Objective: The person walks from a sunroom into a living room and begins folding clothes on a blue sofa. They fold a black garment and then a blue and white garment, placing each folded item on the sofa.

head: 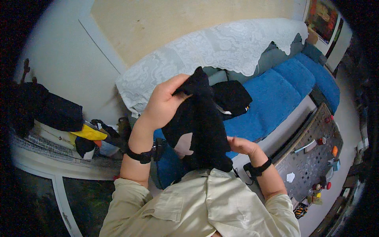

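A black cloth garment [207, 127] with a pale pink patch hangs in front of my torso, partly folded. My left hand [165, 100] grips its upper edge, thumb over the cloth and fingers partly hidden by it. At the garment's right edge, my right hand [241, 145] pinches the fabric, its fingertips partly hidden behind. Beyond the garment, a second folded black cloth item [232, 96] with small white and yellow marks lies on the blue sofa seat [266, 97].
A white lace cover [219, 47] drapes the sofa back. To the right stands a low patterned table [308, 160] with a brush [310, 146] and several small items. At left, dark bags [62, 111] and a yellow cloth [90, 132] rest by the window ledge.
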`<act>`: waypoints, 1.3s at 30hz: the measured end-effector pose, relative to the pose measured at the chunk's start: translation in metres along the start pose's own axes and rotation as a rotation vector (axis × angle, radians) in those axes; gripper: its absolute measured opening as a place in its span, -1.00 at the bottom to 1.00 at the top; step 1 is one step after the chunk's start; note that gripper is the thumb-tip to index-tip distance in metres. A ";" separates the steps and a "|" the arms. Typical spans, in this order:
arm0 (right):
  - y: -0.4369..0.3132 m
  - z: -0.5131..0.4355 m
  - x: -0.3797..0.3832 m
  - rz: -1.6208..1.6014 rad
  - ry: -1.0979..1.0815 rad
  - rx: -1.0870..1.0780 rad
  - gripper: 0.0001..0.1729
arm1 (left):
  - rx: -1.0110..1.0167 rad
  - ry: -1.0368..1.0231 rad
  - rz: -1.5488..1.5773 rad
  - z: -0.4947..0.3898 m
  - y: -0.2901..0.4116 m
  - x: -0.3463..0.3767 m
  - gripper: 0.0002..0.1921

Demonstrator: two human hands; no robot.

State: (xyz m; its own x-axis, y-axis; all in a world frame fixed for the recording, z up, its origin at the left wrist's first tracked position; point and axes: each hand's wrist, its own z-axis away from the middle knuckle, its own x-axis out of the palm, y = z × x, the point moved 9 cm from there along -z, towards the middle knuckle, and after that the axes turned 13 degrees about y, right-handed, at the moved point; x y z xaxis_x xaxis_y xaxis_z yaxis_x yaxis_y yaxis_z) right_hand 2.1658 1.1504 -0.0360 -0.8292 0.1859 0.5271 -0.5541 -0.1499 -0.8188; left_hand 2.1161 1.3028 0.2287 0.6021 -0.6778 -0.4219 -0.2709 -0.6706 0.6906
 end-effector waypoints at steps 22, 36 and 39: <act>-0.095 0.038 -0.048 -0.172 0.712 -0.190 -0.41 | -1.147 -0.392 0.727 0.174 -0.205 0.128 -0.18; -0.068 0.064 -0.082 0.188 1.130 -0.192 -0.44 | -1.062 -0.368 0.958 0.170 -0.172 0.163 -0.75; -0.047 0.076 -0.083 0.240 1.128 -0.152 -0.41 | -1.214 -0.258 0.697 0.188 -0.191 0.153 -0.77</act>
State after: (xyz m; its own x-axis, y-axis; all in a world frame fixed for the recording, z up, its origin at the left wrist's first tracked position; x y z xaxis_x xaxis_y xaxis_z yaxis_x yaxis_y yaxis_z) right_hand 2.2545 1.0686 -0.0242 -0.3330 0.9391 -0.0842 -0.3137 -0.1946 -0.9294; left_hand 2.1186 1.2708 -0.0785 0.4279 -0.8800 0.2059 0.4310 0.3990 0.8093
